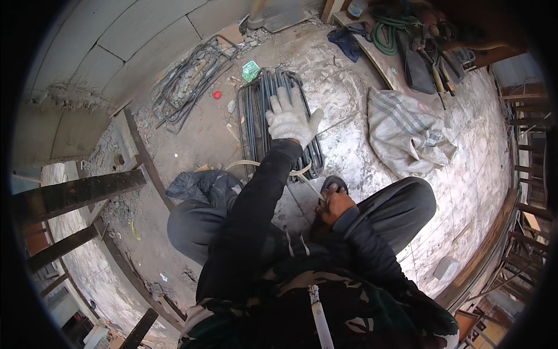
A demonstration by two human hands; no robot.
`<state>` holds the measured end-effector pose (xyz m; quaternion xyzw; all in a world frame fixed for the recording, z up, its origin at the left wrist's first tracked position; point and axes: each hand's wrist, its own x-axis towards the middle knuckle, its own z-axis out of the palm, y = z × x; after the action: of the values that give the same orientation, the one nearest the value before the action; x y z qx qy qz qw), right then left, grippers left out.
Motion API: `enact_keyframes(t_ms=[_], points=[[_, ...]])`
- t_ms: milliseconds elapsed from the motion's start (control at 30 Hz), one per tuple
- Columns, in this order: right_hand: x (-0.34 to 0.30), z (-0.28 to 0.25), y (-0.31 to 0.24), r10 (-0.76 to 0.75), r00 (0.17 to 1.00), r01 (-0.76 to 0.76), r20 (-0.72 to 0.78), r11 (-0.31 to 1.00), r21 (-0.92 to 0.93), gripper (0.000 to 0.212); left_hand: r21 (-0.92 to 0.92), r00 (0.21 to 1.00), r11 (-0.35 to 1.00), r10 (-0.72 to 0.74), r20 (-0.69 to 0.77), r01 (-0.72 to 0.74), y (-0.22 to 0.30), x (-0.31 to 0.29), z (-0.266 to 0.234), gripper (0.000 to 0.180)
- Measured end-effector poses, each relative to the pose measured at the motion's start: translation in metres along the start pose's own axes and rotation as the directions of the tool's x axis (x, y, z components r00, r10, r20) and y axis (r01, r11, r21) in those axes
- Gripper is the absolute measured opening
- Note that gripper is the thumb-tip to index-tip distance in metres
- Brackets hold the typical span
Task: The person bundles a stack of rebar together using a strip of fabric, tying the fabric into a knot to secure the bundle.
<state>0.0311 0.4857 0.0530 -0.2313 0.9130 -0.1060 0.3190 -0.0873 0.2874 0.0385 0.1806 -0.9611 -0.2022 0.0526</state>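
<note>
My left hand, in a pale knitted work glove, lies flat with fingers spread on a stack of rectangular steel stirrups bent from rod. A pale strap runs from the left of the stack, passes behind my left forearm and comes out near the stack's lower end. My bare right hand is closed around the end of that strap, close to my sandalled foot. What lies inside the right fist is partly hidden.
Loose bent stirrups lie by the block wall. A white woven sack is to the right. Tools and a green rope rest on a board. A dark plastic bag sits by my left knee. Timber beams border the left side.
</note>
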Motion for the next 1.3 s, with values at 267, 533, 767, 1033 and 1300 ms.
enact_keyframes(t_ms=[267,533,767,1033,1300], points=[[-0.001,-0.029,-0.012,0.091,0.983,-0.033,-0.159,0.942,0.333,0.033,0.091,0.987,0.982,0.163,0.003,-0.163,-0.023,-0.013,0.043,0.06],[0.04,-0.065,-0.022,0.078,0.974,0.01,-0.214,0.925,0.38,0.025,0.024,0.989,0.99,0.138,0.05,-0.14,-0.034,-0.012,0.049,0.056],[0.105,-0.07,0.011,0.151,0.945,-0.089,-0.29,0.972,0.217,0.045,-0.016,0.916,0.984,0.17,0.363,-0.177,-0.048,0.003,0.039,0.068],[0.175,-0.056,0.012,0.207,0.934,-0.09,-0.293,0.926,0.368,0.057,-0.269,0.849,0.855,0.497,0.182,-0.443,-0.076,0.001,0.017,0.047],[0.156,-0.059,-0.008,0.323,0.847,-0.197,-0.422,0.928,0.315,0.051,-0.132,0.975,0.967,-0.215,0.051,0.22,-0.106,-0.085,0.003,0.039]])
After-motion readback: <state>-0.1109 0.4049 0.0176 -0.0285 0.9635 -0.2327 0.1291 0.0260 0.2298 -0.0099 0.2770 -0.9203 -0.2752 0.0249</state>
